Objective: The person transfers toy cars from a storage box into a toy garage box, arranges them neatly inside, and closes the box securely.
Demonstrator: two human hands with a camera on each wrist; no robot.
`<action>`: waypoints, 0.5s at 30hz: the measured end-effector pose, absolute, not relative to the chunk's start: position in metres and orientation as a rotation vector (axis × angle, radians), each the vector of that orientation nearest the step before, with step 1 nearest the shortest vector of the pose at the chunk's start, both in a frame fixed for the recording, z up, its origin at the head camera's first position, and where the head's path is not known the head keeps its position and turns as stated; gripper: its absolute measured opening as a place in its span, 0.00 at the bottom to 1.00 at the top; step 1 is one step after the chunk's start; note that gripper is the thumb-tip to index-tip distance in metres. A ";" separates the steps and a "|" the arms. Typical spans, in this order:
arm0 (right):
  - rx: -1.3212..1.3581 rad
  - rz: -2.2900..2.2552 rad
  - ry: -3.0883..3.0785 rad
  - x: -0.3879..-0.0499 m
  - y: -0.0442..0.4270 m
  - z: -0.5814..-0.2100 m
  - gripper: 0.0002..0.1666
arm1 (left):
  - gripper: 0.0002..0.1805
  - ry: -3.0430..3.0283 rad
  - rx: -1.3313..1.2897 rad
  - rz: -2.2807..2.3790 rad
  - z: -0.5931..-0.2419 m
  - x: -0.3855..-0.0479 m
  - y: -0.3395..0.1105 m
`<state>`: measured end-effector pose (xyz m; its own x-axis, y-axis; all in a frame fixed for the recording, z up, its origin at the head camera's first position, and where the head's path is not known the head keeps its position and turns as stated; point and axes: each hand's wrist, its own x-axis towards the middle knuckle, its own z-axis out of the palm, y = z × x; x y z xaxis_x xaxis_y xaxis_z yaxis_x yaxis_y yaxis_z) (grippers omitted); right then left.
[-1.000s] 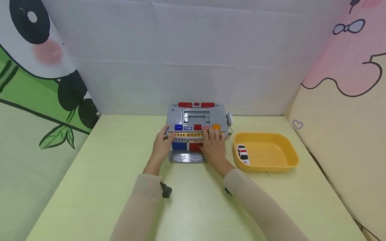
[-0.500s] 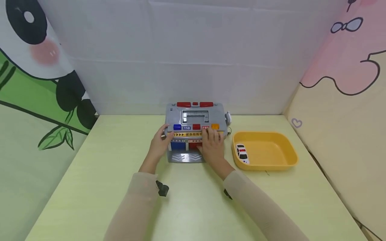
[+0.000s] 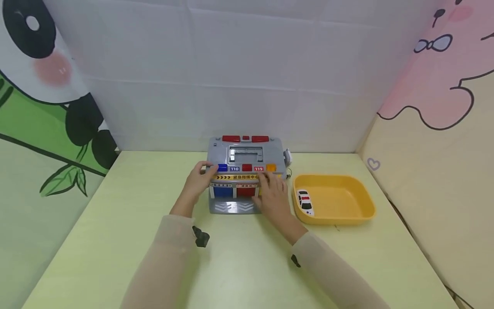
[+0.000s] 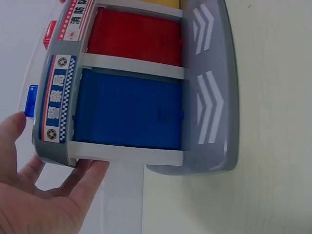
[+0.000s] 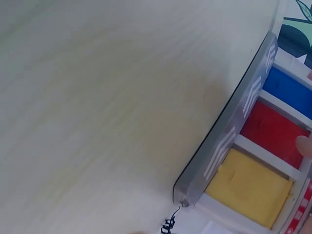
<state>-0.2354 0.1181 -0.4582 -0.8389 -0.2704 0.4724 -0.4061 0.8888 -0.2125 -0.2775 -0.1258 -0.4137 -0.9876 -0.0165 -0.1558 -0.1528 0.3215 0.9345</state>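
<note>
A grey toy garage stands at the back of the table, with blue, red and orange buttons along its top edge. My left hand holds its left front corner, thumb near the blue button and fingers against the side wall. The blue door and red door are down. My right hand rests on the front right, fingers fairly straight on the upper edge. Its thumb lies over the red door. A yellow door shows in the right wrist view, mostly hidden by the hand in the head view.
To the right of the garage sits a yellow tray, with a white toy police car inside at its left. A coiled black cord hangs at the garage's right side. A white wall stands right behind it.
The head view has shifted slightly. My right fingers have slid a little toward me, uncovering the 119 label. The left hand stays at the garage's left corner.
</note>
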 end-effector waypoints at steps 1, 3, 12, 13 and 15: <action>0.485 0.448 -2.625 -0.234 0.121 -0.457 0.46 | 0.28 2.446 -0.159 1.762 -0.413 -0.279 -0.125; 0.470 0.505 -2.634 -0.231 0.127 -0.454 0.46 | 0.27 2.423 -0.158 1.772 -0.412 -0.281 -0.125; 0.445 0.605 -2.618 -0.223 0.157 -0.444 0.45 | 0.28 2.475 -0.112 1.726 -0.414 -0.285 -0.127; 0.434 0.615 -2.623 -0.222 0.161 -0.444 0.45 | 0.29 2.488 -0.108 1.711 -0.415 -0.285 -0.127; 0.409 0.633 -2.639 -0.221 0.169 -0.446 0.44 | 0.30 2.504 -0.096 1.689 -0.419 -0.284 -0.129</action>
<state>-0.2205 0.1692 -0.4457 -0.8793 -0.1864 0.4383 -0.3648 0.8551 -0.3683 -0.2841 -0.1288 -0.4192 -0.9908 0.0142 -0.1347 -0.1196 0.3752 0.9192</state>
